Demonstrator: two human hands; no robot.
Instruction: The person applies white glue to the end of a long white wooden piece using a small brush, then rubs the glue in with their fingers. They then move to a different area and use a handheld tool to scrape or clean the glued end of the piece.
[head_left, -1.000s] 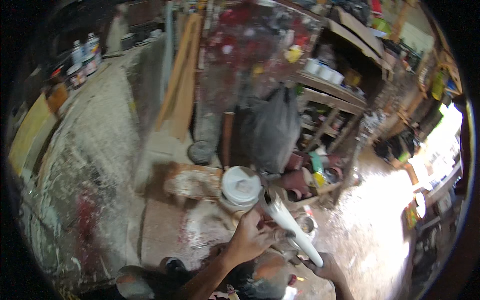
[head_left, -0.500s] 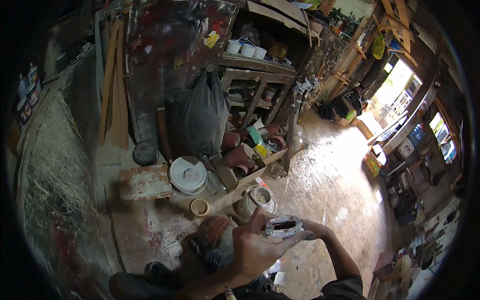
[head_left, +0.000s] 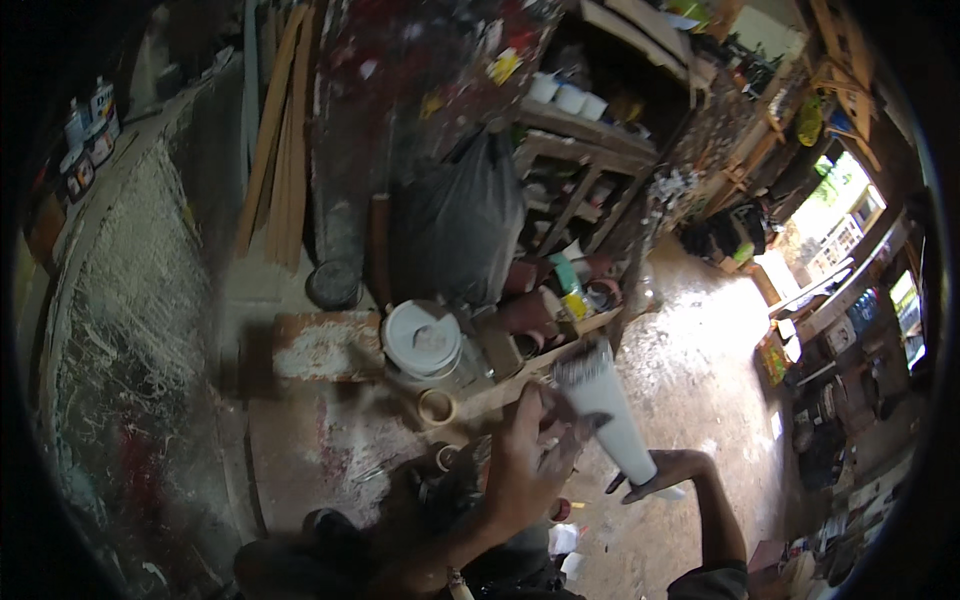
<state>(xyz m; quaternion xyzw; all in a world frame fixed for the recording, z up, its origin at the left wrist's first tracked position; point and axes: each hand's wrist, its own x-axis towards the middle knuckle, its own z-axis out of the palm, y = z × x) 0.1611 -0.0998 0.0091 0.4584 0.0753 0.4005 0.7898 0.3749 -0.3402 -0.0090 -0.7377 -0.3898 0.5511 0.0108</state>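
Note:
A long whitish tube with a rough grey band round its upper end slants down to the right in front of me. My left hand is closed at its upper part, with fingers and thumb against the side; motion blurs them a little. Round the lower end curls my right hand, bearing the tube from below with its fingers partly bent. The inside of the tube is turned out of sight.
Left of the hands stand a lidded white bucket, a tape-like ring and a paint-stained board. Behind are a dark plastic bag, a box of reddish cylinders and a wooden cabinet. Wooden strips lean at the left.
The tube has tipped from showing its open, flattened end to showing its long side. My right hand has moved down to its lower end. The view has swung left.

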